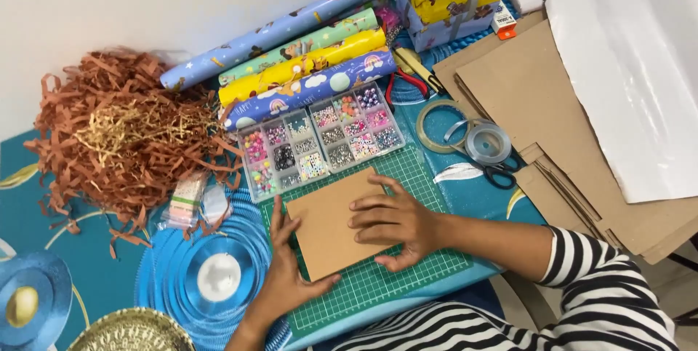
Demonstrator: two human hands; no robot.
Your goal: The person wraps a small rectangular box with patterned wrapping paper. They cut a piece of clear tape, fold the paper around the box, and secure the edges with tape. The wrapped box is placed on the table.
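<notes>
Brown cardboard piece [336, 221] flat on green cutting mat [407, 278], at six o'clock from clear bead organizer [320, 141]. Right hand [392, 221] pressed flat on top, fingers spread. Left hand [285, 272] cupping its lower-left edge at eight o'clock, fingers together, thumb along the bottom edge.

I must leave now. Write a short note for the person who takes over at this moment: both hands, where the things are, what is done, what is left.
Left hand: flat on the left edge of the brown card piece.
Right hand: pressing flat on top of the card.
The card lies on the green cutting mat, below the bead box.
Scissors and tape rolls lie to the right.
Done: card laid on the mat.
Left: card has no decoration yet; beads untouched.
</notes>
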